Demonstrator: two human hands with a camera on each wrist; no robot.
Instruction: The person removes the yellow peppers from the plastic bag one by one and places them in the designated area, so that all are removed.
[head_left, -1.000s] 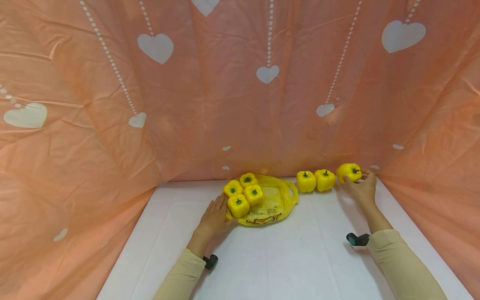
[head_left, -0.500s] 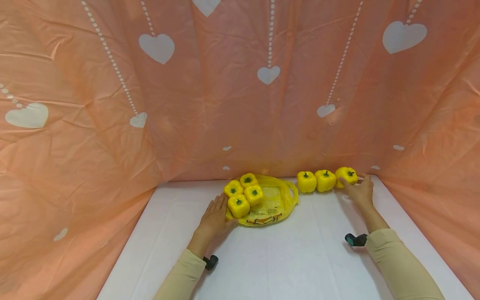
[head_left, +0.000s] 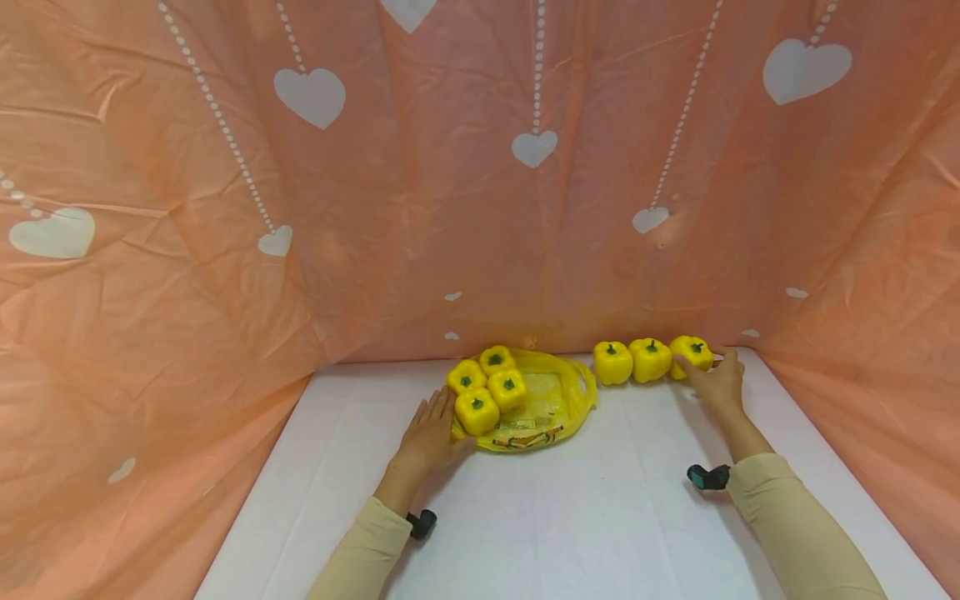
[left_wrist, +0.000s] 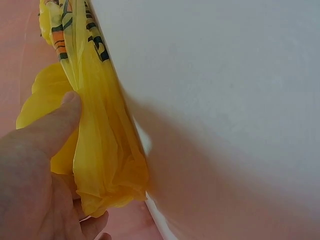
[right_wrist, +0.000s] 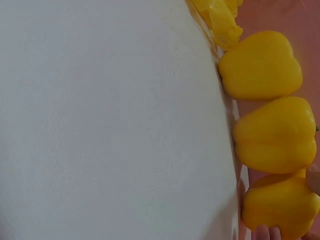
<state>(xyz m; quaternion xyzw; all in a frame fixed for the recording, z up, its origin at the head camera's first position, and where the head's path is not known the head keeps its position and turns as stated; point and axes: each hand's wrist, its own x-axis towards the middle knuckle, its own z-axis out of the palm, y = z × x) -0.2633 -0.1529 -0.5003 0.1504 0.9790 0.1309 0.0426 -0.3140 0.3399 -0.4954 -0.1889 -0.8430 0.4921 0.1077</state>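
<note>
In the head view my right hand [head_left: 722, 382] grips a yellow bell pepper [head_left: 692, 354] at the right end of a short row. Two more yellow peppers [head_left: 650, 360] stand upright beside it, stems up. The right wrist view shows fingertips [right_wrist: 267, 232] on the end pepper [right_wrist: 280, 207]. My left hand [head_left: 429, 433] rests against the left side of a yellow plastic bag [head_left: 577, 412], fingers straight. Its thumb [left_wrist: 65, 112] touches the bag's side in the left wrist view. Several yellow peppers [head_left: 477, 412] are clustered in the bag's left half.
A white table [head_left: 555, 525] lies under everything. Behind it hangs a pink-orange curtain [head_left: 420, 208] with white hearts, close to the table's back edge. Each wrist carries a small black camera [head_left: 708, 477]. The bag's right handle [head_left: 587, 387] lies near the row of peppers.
My right hand has moved left and slightly down with its pepper, bringing it beside the other two and turning its stem more upward. The left hand stays at the bag.
</note>
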